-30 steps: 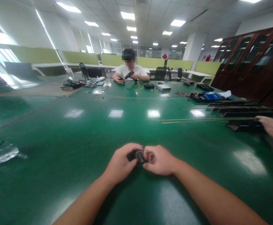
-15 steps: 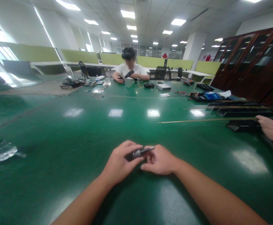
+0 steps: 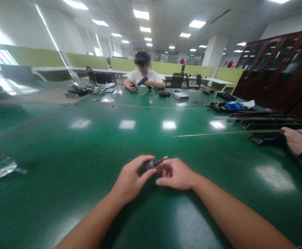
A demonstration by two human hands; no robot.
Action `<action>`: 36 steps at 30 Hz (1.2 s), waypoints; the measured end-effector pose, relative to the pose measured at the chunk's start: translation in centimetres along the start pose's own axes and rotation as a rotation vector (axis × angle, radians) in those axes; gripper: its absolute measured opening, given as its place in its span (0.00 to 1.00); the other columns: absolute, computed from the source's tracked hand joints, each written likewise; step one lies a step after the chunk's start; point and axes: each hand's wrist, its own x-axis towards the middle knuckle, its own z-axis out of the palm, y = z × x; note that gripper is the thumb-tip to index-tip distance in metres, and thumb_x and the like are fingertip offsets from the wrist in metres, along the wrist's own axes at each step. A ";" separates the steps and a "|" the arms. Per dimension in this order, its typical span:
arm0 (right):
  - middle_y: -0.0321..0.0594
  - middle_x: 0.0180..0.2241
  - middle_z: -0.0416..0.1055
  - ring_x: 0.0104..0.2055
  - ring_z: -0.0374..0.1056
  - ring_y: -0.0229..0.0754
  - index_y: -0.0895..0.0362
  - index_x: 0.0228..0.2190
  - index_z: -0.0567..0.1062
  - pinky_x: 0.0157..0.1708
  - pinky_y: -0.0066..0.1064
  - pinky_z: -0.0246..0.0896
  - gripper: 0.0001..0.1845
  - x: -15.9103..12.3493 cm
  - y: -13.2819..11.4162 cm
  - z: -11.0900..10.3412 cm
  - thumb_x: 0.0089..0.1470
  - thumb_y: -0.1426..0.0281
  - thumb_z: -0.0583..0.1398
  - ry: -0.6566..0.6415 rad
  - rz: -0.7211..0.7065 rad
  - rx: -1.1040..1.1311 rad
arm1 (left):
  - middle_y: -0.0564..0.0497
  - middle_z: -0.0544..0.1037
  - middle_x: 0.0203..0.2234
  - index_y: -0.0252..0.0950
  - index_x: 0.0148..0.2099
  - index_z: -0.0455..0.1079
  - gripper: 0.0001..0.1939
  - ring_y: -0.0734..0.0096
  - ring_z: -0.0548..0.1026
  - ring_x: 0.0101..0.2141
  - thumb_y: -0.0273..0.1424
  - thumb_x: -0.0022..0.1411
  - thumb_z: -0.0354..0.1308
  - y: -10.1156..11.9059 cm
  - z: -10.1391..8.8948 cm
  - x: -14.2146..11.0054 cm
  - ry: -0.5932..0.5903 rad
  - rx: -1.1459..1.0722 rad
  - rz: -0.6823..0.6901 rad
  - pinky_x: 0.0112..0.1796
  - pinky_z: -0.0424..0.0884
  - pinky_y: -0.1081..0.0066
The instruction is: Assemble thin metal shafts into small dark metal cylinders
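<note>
My left hand (image 3: 130,180) is closed around a dark grey cylindrical part with a stepped metal shaft (image 3: 154,163), thumb on the near side and fingers on the far side. The shaft points right and slightly up. Close against its right end is my right hand (image 3: 178,174), its fingers curled in and its thumb stretched to the left. Whether those curled fingers pinch something small is hidden. Both hands are just above the green tabletop (image 3: 88,166).
Another person's hand (image 3: 298,140) lies by black channel-shaped parts (image 3: 267,139) and thin rods (image 3: 213,134) at right. Across the table a person (image 3: 143,74) holds a dark power tool (image 3: 142,81). A clear plastic item (image 3: 2,167) is at left; a tool tray (image 3: 228,106) stands back right.
The part in my left hand has shifted slightly left and up, its shaft tilting up more. My right hand has moved up a little and stays beside it.
</note>
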 end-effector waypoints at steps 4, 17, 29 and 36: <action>0.32 0.22 0.69 0.23 0.65 0.34 0.58 0.35 0.73 0.23 0.24 0.57 0.16 0.0 0.1 0.1 0.48 0.61 0.68 0.004 0.003 -0.039 | 0.54 0.76 0.43 0.44 0.52 0.68 0.13 0.68 0.74 0.43 0.38 0.67 0.53 0.1 0.0 -0.1 -0.030 -0.028 -0.094 0.44 0.68 0.69; 0.32 0.23 0.69 0.23 0.64 0.34 0.58 0.34 0.72 0.24 0.24 0.58 0.11 -0.1 -0.1 0.1 0.50 0.67 0.66 0.127 -0.065 0.019 | 0.54 0.75 0.39 0.40 0.46 0.68 0.12 0.69 0.73 0.40 0.32 0.60 0.63 -0.2 0.1 0.1 0.091 -0.051 0.008 0.44 0.68 0.69; 0.38 0.29 0.73 0.30 0.68 0.38 0.57 0.37 0.76 0.32 0.29 0.62 0.20 0.7 0.7 -0.3 0.67 0.63 0.48 0.461 -0.057 0.090 | 0.55 0.75 0.41 0.44 0.46 0.71 0.12 0.71 0.72 0.43 0.29 0.60 0.64 -0.1 -0.1 0.3 0.038 0.036 0.151 0.46 0.68 0.71; 0.40 0.33 0.75 0.34 0.70 0.41 0.57 0.39 0.78 0.34 0.30 0.63 0.13 -0.1 -0.8 -0.2 0.52 0.64 0.65 0.410 -0.216 -0.112 | 0.53 0.75 0.41 0.43 0.47 0.72 0.11 0.71 0.73 0.43 0.30 0.61 0.63 -0.1 0.0 0.1 0.026 0.033 0.155 0.45 0.69 0.72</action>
